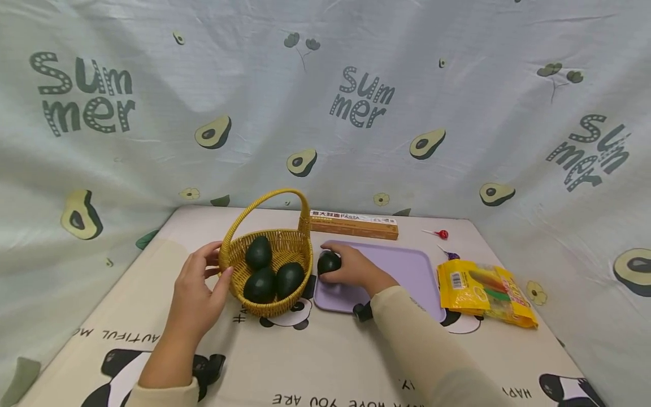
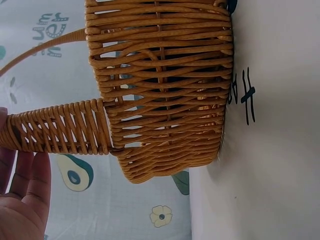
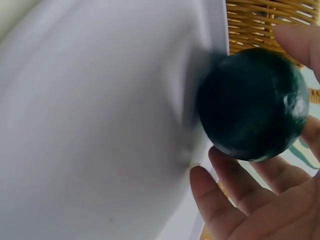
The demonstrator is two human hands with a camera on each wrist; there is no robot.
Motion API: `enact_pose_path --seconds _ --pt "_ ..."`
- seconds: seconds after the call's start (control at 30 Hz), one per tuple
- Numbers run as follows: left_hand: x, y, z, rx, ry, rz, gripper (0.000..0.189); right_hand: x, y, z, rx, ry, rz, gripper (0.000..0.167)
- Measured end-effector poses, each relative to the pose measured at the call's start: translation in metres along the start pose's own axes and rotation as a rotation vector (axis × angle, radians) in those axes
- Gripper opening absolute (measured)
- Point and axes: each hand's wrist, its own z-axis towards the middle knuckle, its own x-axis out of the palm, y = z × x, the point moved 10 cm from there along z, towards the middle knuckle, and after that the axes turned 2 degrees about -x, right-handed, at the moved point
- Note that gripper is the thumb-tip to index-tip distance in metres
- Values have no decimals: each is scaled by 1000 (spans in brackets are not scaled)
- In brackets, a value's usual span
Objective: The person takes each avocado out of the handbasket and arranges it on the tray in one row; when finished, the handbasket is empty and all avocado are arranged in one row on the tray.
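A yellow wicker basket stands on the table with three dark green avocados inside it. At the basket's left side, my left hand holds the foot of the arched handle, fingers behind and thumb in front. The left wrist view shows those fingers against the woven handle. My right hand grips another dark avocado over the left end of a lilac tray. In the right wrist view, fingers and thumb surround this avocado, near the tray's rim and the basket.
Behind the tray lies a long pasta box. To the right are a red lollipop, a purple lollipop and a yellow snack bag beside the tray. A printed cloth hangs around the table's back and sides.
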Motion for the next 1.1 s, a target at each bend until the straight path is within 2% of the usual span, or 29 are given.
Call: enact_pose_path --seconds 0.27,0.5,0.7,0.9,1.0,1.1 --pt "-1 0 2 22 -16 -37 60 -6 13 0 -31 0 -41 66" --pt "-2 0 3 12 -18 -50 59 -12 32 -1 -67 -35 -88 54" --pt "-3 2 3 1 -25 -58 57 -13 49 -1 -102 -99 -64 50" --pt "1 2 4 -7 -6 -51 56 -11 62 -2 -116 -119 -40 48" --pt "1 2 4 -12 -2 -40 56 -10 73 -1 -139 -112 -45 48" --pt "0 2 3 -18 -5 -31 57 -5 87 1 -169 -69 -37 50"
